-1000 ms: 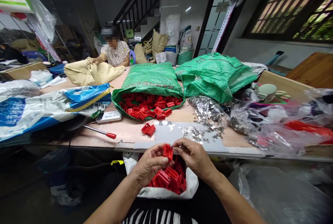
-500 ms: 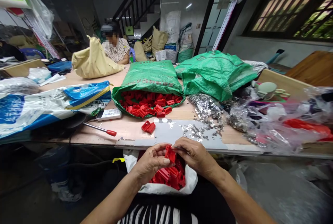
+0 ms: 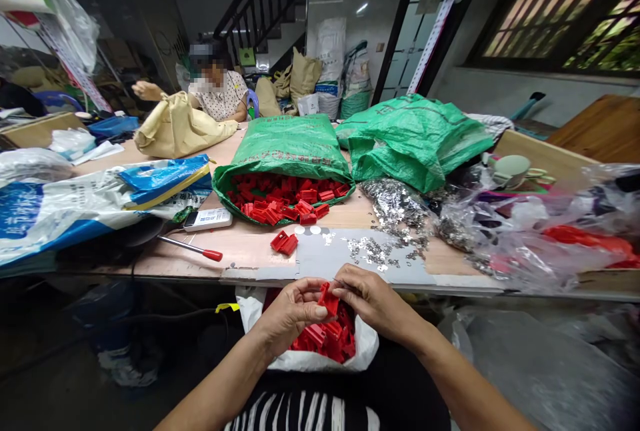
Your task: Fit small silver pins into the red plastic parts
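Observation:
My left hand (image 3: 295, 307) grips a red plastic part (image 3: 328, 300) between thumb and fingers, above the open white sack (image 3: 367, 351). My right hand (image 3: 367, 294) is closed in a pinch at the part's right edge; a thin dark sliver shows at its fingertips, too small to name. Under both hands, loose red parts (image 3: 333, 337) fill the sack. On the table edge just beyond lies a grey board (image 3: 320, 261) with scattered small metal pieces (image 3: 370, 252). Two more red parts (image 3: 284, 243) sit to the left of the board.
A green sack (image 3: 290, 144) spills red parts toward me. Another green sack (image 3: 415, 137) and a clear bag of metal pieces (image 3: 400, 204) are right of it. A red-tipped lever (image 3: 213, 255) and a white device (image 3: 207, 219) lie left. A co-worker (image 3: 223, 97) sits across the table.
The red part has tilted slightly in my left hand, while both hands stay almost in place. Across the table, the co-worker's hand is now raised and the tan sack has slumped lower.

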The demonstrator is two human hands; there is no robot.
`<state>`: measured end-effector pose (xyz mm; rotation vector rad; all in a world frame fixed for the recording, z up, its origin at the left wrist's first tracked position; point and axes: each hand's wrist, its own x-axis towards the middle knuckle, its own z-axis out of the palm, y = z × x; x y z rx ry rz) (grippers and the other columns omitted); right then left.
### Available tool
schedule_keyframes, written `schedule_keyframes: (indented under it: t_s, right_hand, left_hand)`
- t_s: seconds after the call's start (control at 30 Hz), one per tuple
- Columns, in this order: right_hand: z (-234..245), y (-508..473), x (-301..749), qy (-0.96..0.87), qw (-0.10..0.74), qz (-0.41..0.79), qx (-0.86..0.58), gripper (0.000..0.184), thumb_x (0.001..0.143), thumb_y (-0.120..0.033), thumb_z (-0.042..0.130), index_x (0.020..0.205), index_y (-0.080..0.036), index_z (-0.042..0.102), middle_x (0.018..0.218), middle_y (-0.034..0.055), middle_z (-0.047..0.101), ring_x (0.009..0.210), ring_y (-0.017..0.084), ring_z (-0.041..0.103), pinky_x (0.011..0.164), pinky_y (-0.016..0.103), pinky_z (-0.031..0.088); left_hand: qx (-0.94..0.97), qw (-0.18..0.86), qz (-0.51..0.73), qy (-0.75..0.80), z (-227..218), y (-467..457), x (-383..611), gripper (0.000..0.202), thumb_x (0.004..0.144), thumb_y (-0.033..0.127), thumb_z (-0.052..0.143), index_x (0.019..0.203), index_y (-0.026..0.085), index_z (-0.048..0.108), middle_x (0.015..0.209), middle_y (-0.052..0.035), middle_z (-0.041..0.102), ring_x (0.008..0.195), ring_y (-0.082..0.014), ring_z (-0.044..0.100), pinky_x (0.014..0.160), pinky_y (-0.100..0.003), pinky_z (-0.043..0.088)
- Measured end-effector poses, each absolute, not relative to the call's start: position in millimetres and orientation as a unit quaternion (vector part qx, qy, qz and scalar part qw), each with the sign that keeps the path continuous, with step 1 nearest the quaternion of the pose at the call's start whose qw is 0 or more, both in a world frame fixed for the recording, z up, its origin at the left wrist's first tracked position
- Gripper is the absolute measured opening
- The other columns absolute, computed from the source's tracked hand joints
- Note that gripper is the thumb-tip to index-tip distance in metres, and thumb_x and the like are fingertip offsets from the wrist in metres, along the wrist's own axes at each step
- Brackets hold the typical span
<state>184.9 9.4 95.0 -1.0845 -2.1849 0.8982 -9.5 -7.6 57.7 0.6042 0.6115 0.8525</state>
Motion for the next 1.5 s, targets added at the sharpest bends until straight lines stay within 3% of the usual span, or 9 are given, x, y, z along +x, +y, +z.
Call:
schedule_keyframes:
  t_s: [0.1, 0.2, 0.3, 0.43, 0.77, 0.9, 1.03, 1.27, 1.5]
  right_hand:
    - [92.3, 10.2, 191.4, -0.760, 0.268, 0.444, -0.392, 0.026, 0.095, -0.036, 0.048, 0.088, -0.020, 0.066, 0.085, 0.0039, 0.060, 0.078, 0.017, 0.058, 0.069, 0.027, 0.047]
    - [84.9, 12.2, 196.7, -0.676, 0.295, 0.539, -0.407, 0.027, 0.093, -0.043, 0.049, 0.095, -0.019, 0.062, 0.082, 0.0023, 0.060, 0.069, 0.016, 0.057, 0.059, 0.025, 0.047]
    - [78.4, 13.7, 195.8, -0.649, 0.322, 0.536, -0.433, 0.025, 0.088, -0.043, 0.058, 0.087, -0.019, 0.059, 0.076, -0.0004, 0.057, 0.064, 0.014, 0.053, 0.054, 0.022, 0.044]
    - [75.9, 13.6, 189.0, -0.652, 0.327, 0.532, -0.430, 0.024, 0.085, -0.040, 0.062, 0.080, -0.019, 0.053, 0.070, -0.0034, 0.050, 0.061, 0.012, 0.046, 0.050, 0.020, 0.038]
    - [57.9, 13.8, 183.4, -0.662, 0.323, 0.541, -0.407, 0.021, 0.085, -0.034, 0.058, 0.078, -0.021, 0.044, 0.074, -0.0042, 0.046, 0.067, 0.012, 0.042, 0.060, 0.023, 0.037]
    - [47.6, 16.7, 179.8, -0.642, 0.366, 0.501, -0.450, 0.025, 0.085, -0.040, 0.057, 0.078, -0.021, 0.043, 0.071, -0.0050, 0.043, 0.064, 0.012, 0.040, 0.058, 0.023, 0.035]
    - [45.5, 14.0, 171.4, -0.631, 0.401, 0.454, -0.485, 0.027, 0.085, -0.042, 0.058, 0.077, -0.021, 0.044, 0.071, -0.0041, 0.046, 0.065, 0.013, 0.043, 0.059, 0.024, 0.036]
    - [44.8, 7.5, 166.6, -0.541, 0.406, 0.576, -0.460, 0.043, 0.077, -0.053, 0.067, 0.098, -0.021, 0.048, 0.083, -0.0005, 0.055, 0.073, 0.015, 0.052, 0.065, 0.026, 0.042]
    - [46.6, 1.7, 172.6, -0.477, 0.376, 0.674, -0.421, 0.046, 0.076, -0.051, 0.071, 0.103, -0.021, 0.048, 0.077, -0.0039, 0.053, 0.050, 0.005, 0.037, 0.045, 0.019, 0.024]
  left_hand:
    - [0.290, 0.815, 0.405, 0.294, 58.3, -9.1, -9.5, 0.050, 0.054, 0.012, 0.084, 0.101, 0.014, 0.068, 0.102, -0.0096, 0.069, 0.089, -0.0184, 0.065, 0.081, -0.029, 0.050]
    - [0.303, 0.810, 0.400, 0.303, 60.7, -10.0, -9.9, 0.049, 0.056, 0.014, 0.084, 0.103, 0.013, 0.069, 0.099, -0.0096, 0.070, 0.087, -0.0188, 0.065, 0.083, -0.030, 0.048]
    - [0.302, 0.811, 0.394, 0.311, 62.9, -9.8, -9.7, 0.051, 0.055, 0.016, 0.085, 0.103, 0.013, 0.069, 0.091, -0.0081, 0.071, 0.083, -0.0188, 0.065, 0.083, -0.031, 0.047]
    - [0.304, 0.807, 0.393, 0.318, 60.5, -8.7, -9.3, 0.053, 0.054, 0.017, 0.086, 0.104, 0.013, 0.069, 0.095, -0.0090, 0.071, 0.085, -0.0193, 0.065, 0.084, -0.032, 0.046]
    - [0.387, 0.761, 0.381, 0.354, 54.2, -6.3, -11.3, 0.050, 0.058, 0.022, 0.084, 0.106, 0.016, 0.069, 0.104, -0.0090, 0.067, 0.090, -0.0200, 0.062, 0.085, -0.032, 0.047]
    - [0.477, 0.662, 0.420, 0.397, 58.8, -5.7, -8.2, 0.042, 0.071, 0.033, 0.075, 0.111, 0.021, 0.069, 0.111, -0.0095, 0.063, 0.091, -0.0216, 0.062, 0.083, -0.033, 0.048]
    - [0.606, 0.493, 0.462, 0.421, 55.6, -6.5, -5.3, 0.038, 0.073, 0.027, 0.073, 0.111, 0.026, 0.069, 0.107, -0.0088, 0.062, 0.098, -0.0238, 0.059, 0.079, -0.029, 0.049]
    - [0.674, 0.350, 0.493, 0.425, 41.6, -7.3, -6.7, 0.031, 0.077, 0.015, 0.067, 0.107, 0.024, 0.067, 0.096, -0.0047, 0.068, 0.086, -0.0193, 0.062, 0.080, -0.030, 0.048]
    - [0.715, 0.336, 0.469, 0.396, 37.9, -7.8, -9.5, 0.029, 0.079, 0.014, 0.066, 0.107, 0.023, 0.064, 0.101, -0.0030, 0.070, 0.091, -0.0162, 0.065, 0.082, -0.026, 0.050]
